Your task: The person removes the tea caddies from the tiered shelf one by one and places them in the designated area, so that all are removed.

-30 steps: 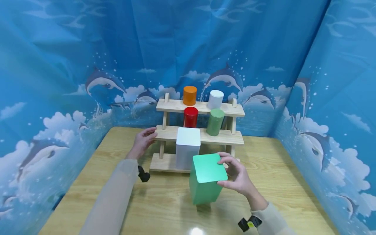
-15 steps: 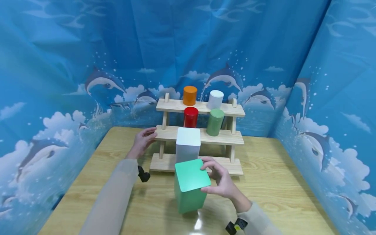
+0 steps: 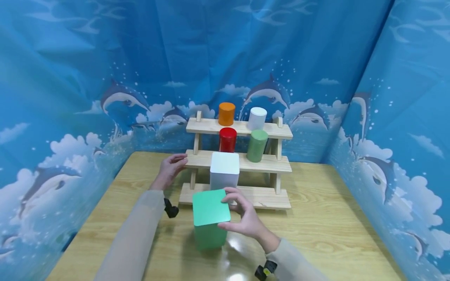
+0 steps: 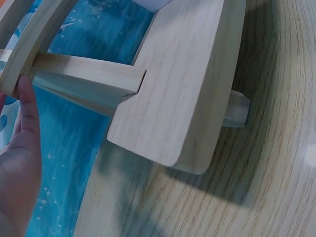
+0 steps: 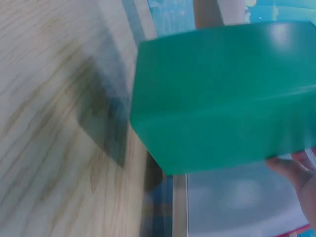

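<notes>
My right hand [image 3: 245, 216] pinches the upper end of a tall green box [image 3: 211, 207] by its right side. In the right wrist view the green box [image 5: 222, 98] hangs above the table, its shadow apart from it. My left hand [image 3: 171, 168] holds the left end of the middle board of a three-tier wooden display shelf [image 3: 268, 163]; in the left wrist view the thumb and fingers of that hand [image 4: 19, 163] meet the board end. A tall white box [image 3: 224, 171] stands on the lowest tier, its lower part hidden behind the green box and right hand.
On the middle tier stand a red cylinder [image 3: 227, 140] and a green cylinder [image 3: 257, 146]. The top tier bears an orange cylinder [image 3: 226, 114] and a white cylinder [image 3: 257, 118]. Blue dolphin-print curtains [image 3: 211, 50] border the wooden table [image 3: 327, 218] at the back and sides.
The right hand has carried the green box leftward, from right of the white box to in front of it and slightly left. The left hand has stayed at the shelf.
</notes>
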Demonstrator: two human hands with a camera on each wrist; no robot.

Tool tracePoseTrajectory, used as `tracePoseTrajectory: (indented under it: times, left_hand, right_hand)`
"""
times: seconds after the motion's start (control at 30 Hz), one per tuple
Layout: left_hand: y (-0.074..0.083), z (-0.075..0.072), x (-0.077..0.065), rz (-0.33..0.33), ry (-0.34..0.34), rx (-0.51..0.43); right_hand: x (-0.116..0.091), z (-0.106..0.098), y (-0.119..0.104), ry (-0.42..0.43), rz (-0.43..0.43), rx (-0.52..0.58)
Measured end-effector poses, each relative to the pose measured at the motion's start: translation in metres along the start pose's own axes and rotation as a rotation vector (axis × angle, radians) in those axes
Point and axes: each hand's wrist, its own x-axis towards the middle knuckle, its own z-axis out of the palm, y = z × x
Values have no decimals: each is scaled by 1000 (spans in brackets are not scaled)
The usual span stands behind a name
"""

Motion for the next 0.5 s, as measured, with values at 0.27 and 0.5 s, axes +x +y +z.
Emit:
tracePoseTrajectory:
  times: [0.27,0.5]
  left_hand:
    - [2,-2,2,17,-23,5]
    - [2,-4,4,36,-38,126]
  right_hand:
    - [22,27,-11,42,16,-50]
    - [25,45,-9,1,42,-70]
